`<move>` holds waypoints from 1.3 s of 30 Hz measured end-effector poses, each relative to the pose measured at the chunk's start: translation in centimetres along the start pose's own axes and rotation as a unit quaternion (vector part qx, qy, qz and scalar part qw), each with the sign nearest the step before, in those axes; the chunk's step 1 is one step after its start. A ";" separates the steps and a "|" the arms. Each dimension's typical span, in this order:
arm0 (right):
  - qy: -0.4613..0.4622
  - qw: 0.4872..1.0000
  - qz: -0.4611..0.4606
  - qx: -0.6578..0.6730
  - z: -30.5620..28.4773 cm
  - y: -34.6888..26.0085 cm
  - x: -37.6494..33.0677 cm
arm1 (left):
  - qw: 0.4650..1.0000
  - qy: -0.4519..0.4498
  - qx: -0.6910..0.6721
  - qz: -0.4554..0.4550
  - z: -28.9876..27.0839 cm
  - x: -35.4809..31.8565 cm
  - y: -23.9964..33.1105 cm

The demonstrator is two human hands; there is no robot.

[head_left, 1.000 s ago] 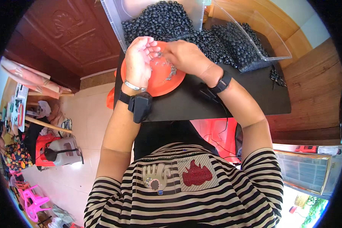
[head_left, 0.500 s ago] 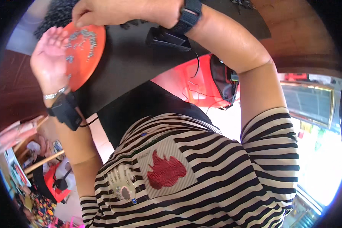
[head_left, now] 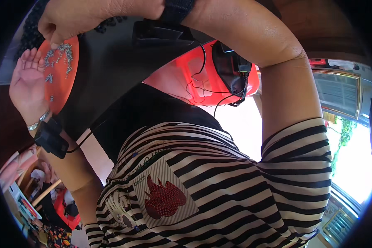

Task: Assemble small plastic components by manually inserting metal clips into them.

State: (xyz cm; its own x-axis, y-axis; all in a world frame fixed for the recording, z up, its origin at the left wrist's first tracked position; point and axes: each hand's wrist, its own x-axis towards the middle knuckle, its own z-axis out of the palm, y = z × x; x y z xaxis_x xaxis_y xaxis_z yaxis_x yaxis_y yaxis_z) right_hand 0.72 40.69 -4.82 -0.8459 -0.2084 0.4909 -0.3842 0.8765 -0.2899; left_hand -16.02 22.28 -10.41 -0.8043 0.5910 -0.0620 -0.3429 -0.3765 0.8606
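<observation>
The small metal pieces [head_left: 68, 53] lie right under the fingertips of the right hand [head_left: 87, 16], and just to the right of the left hand [head_left: 29, 80]. The right hand is bent downward with its thumb and fingers drawn close together at the near edge of the cluster; whether a piece is pinched between them I cannot tell. The left hand is spread, palm up, its fingers slightly curled, beside the rim of the orange plate [head_left: 64, 93] that bears the pieces; the palm looks bare. The pieces are tiny, silvery grey and shiny, too small to make out singly; most form a curved band below the right fingertips, with a small clump and a few strays nearer the left palm. The plate is smooth, matt-looking and rounded, resting on a flat dark tabletop [head_left: 107, 66] that stretches to the right of both hands. Beyond the left fingers, a heap of black beads [head_left: 29, 35] gives a coarse, knobbly texture. Below the left palm sits a silver bracelet [head_left: 38, 121] of metal.
</observation>
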 end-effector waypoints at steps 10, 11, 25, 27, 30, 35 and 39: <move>0.069 0.987 0.051 0.135 -0.2 0.4 0.4 | 0.983 -0.175 -0.035 -0.029 1.3 -1.6 -0.5; 0.079 0.978 0.068 0.179 0.2 0.5 0.8 | 0.986 -0.163 -0.025 -0.029 1.7 -2.0 -0.5; 0.135 0.955 0.147 0.218 5.2 2.3 0.1 | 0.996 -0.066 0.048 0.028 3.9 -4.7 -1.5; 0.140 0.952 0.176 0.208 5.0 2.4 0.2 | 0.996 -0.066 0.041 0.037 3.8 -4.6 -1.4; 0.109 0.941 0.221 0.231 5.0 3.5 0.1 | 0.997 -0.055 0.025 0.041 3.8 -4.4 -1.2; 0.066 0.953 0.164 0.247 4.7 2.6 0.1 | 0.997 -0.020 0.012 0.069 3.3 -4.1 -1.0; 0.031 0.963 0.096 0.251 4.6 1.3 0.3 | 0.997 0.002 -0.006 0.080 3.0 -4.0 -1.0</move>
State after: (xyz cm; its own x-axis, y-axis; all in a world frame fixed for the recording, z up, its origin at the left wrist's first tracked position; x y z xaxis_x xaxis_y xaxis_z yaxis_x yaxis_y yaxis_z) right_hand -1.71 39.80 -8.82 -0.9011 -0.0239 0.4329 -0.3673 0.5725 -0.7330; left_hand -10.96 22.45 -9.49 -0.8506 0.5207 0.0734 -0.2165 -0.4739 0.8535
